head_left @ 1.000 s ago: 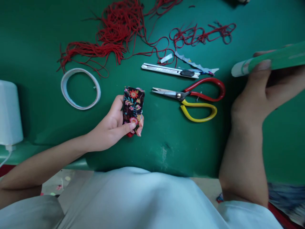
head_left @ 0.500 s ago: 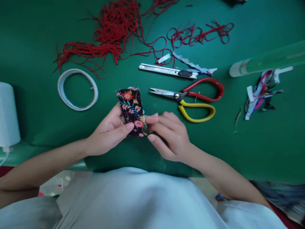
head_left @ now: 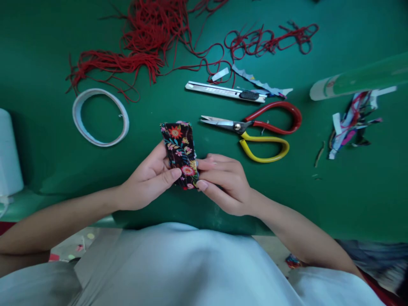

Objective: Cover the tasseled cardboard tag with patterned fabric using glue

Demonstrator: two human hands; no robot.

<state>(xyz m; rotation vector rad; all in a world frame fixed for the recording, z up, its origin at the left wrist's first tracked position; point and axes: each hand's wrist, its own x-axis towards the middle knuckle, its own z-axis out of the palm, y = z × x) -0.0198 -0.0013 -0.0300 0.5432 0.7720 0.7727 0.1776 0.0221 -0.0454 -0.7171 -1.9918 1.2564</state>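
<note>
A small rectangular piece of black floral fabric (head_left: 179,148) is held upright over the table near its front edge. My left hand (head_left: 145,180) grips it from the left, thumb across the printed face and fingers behind. At the lower right corner, my right hand (head_left: 228,180) pinches the fabric's edge between thumb and index finger, its other fingers curled. What lies behind the fabric is hidden. Just beyond my right hand lie scissors (head_left: 237,126) with one red and one yellow handle, blades slightly apart. A box cutter (head_left: 223,91) rests above them.
On the green table (head_left: 153,106) lie a roll of white tape (head_left: 75,111), tangled red cords (head_left: 153,32) and a looser red cord bundle (head_left: 270,42). Fabric scraps (head_left: 346,127) sit at right below a clear greenish tube (head_left: 321,89). A white device (head_left: 9,157) stands at far left.
The floral fabric and both hands have shifted slightly right and toward me. My right thumb and index finger have closed in on the fabric's right edge. The view has shifted a little.
</note>
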